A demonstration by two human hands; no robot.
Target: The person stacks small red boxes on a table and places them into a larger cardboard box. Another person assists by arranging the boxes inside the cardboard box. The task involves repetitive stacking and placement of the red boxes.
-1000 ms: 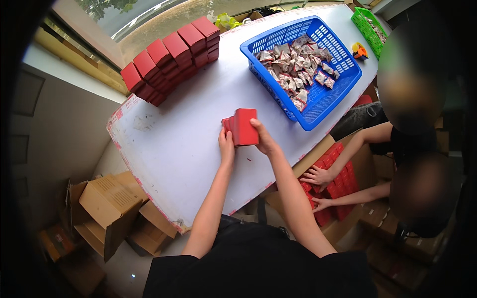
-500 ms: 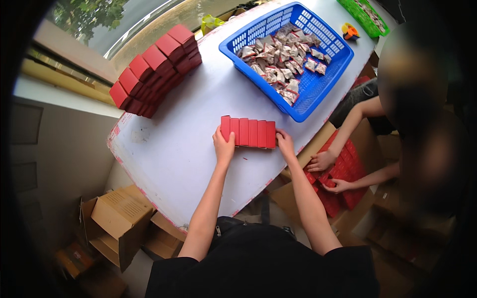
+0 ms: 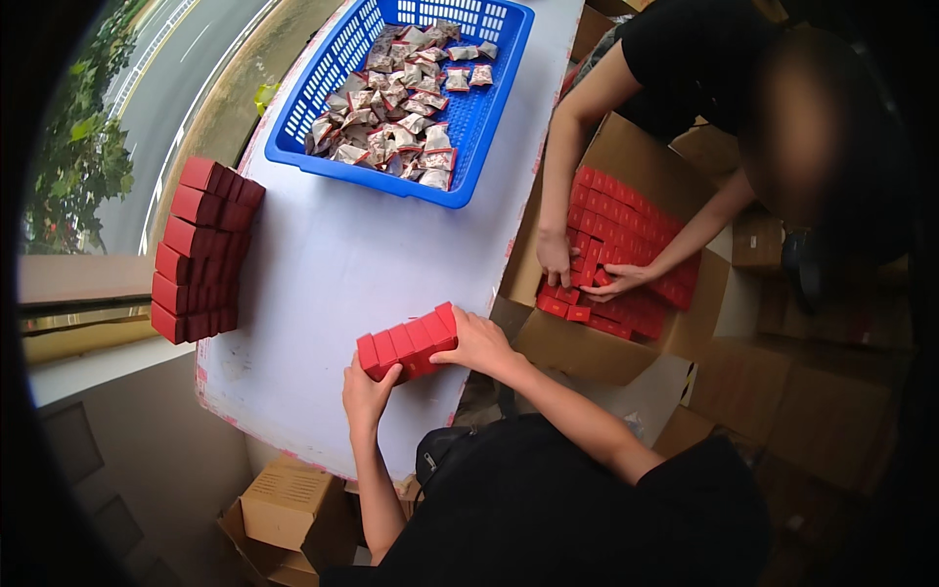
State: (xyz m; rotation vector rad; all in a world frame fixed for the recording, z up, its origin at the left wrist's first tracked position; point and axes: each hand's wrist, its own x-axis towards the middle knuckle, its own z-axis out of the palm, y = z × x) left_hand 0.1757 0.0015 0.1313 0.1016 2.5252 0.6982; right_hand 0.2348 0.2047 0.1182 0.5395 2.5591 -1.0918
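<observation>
Between my fingers (image 3: pixel 392 375), I'm holding a row of red boxes (image 3: pixel 409 344), left hand (image 3: pixel 366 393) and right hand (image 3: pixel 481 342) gripping opposite ends, table (image 3: pixel 313 264) lying beneath, open carton (image 3: pixel 582 350) standing to their right, blue basket (image 3: pixel 484 112) sitting beyond, red stack (image 3: pixel 201 256) rising leftward.

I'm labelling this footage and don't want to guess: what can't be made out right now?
All in the head view:
Underside of the row of red boxes, held by left hand and right hand: hidden by the boxes themselves.
Part of the blue basket: cut off by the top edge.
Heaped sachets: lower ones covered by upper ones.
Co-worker's head: blurred.
</observation>
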